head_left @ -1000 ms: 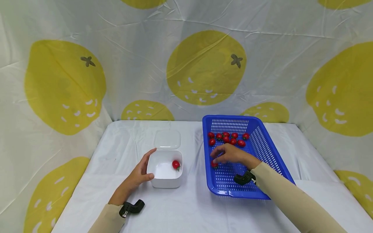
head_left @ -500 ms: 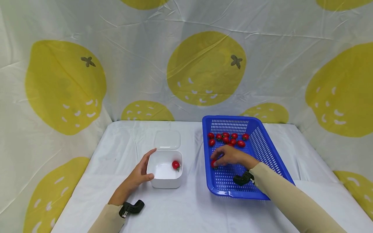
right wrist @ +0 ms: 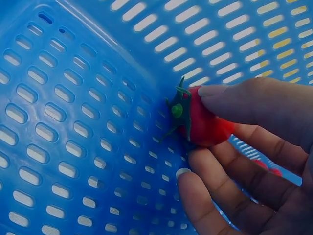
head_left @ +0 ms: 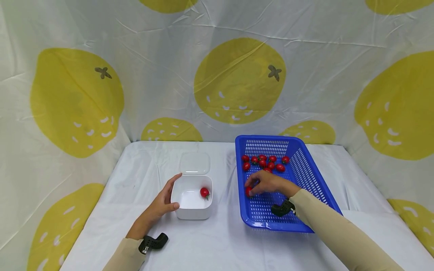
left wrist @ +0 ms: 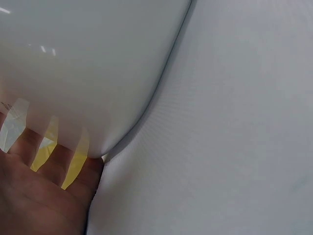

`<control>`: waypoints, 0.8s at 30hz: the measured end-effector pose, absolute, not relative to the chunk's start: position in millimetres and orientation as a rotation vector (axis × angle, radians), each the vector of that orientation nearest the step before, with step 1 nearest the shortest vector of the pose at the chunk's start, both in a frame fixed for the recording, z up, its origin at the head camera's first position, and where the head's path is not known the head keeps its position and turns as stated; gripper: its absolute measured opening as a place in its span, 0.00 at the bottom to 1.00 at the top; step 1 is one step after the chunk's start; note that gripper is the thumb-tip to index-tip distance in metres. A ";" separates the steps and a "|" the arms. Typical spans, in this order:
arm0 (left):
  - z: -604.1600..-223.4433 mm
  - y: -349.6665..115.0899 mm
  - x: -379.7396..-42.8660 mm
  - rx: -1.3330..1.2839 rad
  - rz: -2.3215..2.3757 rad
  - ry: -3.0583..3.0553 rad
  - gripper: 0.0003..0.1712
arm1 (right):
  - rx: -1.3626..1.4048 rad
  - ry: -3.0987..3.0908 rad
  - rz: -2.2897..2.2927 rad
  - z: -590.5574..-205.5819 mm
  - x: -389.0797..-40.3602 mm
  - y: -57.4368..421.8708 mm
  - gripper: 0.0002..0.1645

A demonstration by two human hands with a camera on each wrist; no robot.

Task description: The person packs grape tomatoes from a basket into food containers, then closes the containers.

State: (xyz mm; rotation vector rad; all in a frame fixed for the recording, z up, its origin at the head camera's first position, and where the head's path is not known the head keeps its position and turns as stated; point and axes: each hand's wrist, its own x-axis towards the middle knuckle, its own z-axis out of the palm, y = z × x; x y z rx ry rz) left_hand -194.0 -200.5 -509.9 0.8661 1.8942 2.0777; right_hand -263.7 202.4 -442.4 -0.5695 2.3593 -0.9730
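My left hand (head_left: 161, 203) holds the left side of a square white container (head_left: 193, 214), thumb at the front rim and index finger reaching the back corner. In the left wrist view its fingers (left wrist: 58, 161) lie against the glossy outer wall. One cherry tomato (head_left: 204, 192) with a green stem sits inside. Within the blue basket (head_left: 257, 224), my right hand (head_left: 266, 183) pinches another cherry tomato (right wrist: 208, 120) between thumb and fingers, close to the slotted left wall. Its green calyx faces the wrist camera.
Several more cherry tomatoes (head_left: 262, 163) lie at the far end of the basket. A translucent lid (head_left: 194, 163) lies flat behind the white container. The white cloth (head_left: 217, 244) covers the table, and a lemon-print curtain (head_left: 162, 75) hangs behind and at both sides.
My right hand has lowered slightly and its fingers have closed on the cherry tomato by the basket's left wall. The left hand and the white container have stayed put.
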 end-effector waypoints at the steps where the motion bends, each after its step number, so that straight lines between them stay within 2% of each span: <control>1: -510.3 -200.6 -194.1 0.866 2.080 1.890 0.54 | -0.577 2.362 -0.967 -442.3 -263.9 202.4 0.17; 14: -511.3 -201.9 -194.6 0.852 2.062 1.920 0.52 | -0.580 2.420 -0.865 -440.7 -262.5 200.1 0.14; 24: -509.8 -201.6 -194.1 0.851 2.075 1.909 0.52 | -0.576 2.488 -0.902 -437.9 -263.3 199.6 0.17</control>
